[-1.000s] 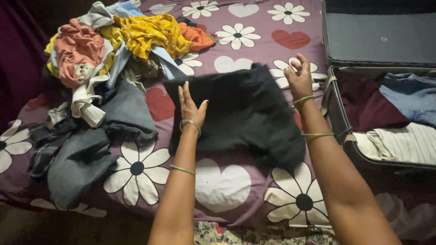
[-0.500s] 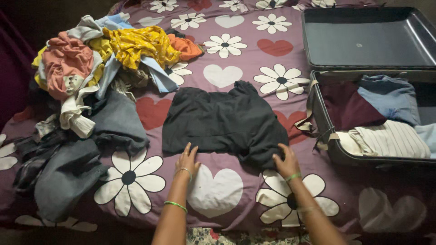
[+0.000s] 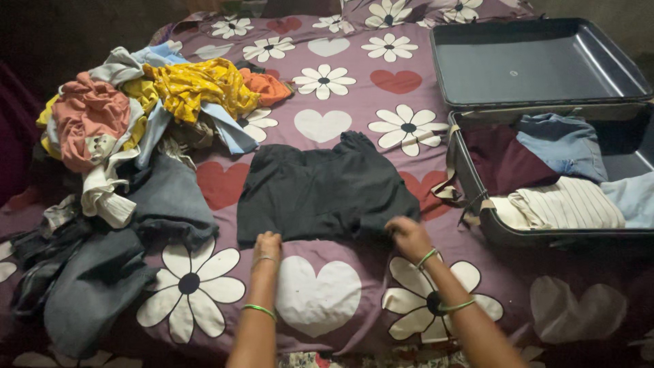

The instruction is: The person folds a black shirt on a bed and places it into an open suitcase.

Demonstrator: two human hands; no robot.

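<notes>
A black garment (image 3: 320, 191) lies spread flat on the purple bedsheet (image 3: 327, 286) printed with flowers and hearts. My left hand (image 3: 267, 246) is closed on the garment's near left edge. My right hand (image 3: 407, 236) is closed on its near right corner. Green bangles ring both wrists and forearms.
A heap of mixed clothes (image 3: 136, 109) in yellow, pink, orange and grey fills the left of the bed. An open suitcase (image 3: 470, 184) lies at the right, holding folded maroon, blue and striped white clothes (image 3: 565, 204); its lid (image 3: 531, 65) lies back flat.
My hands came from the garment's far end to its near edge, then closed on that edge. The garment now lies flatter. The camera view has shifted back.
</notes>
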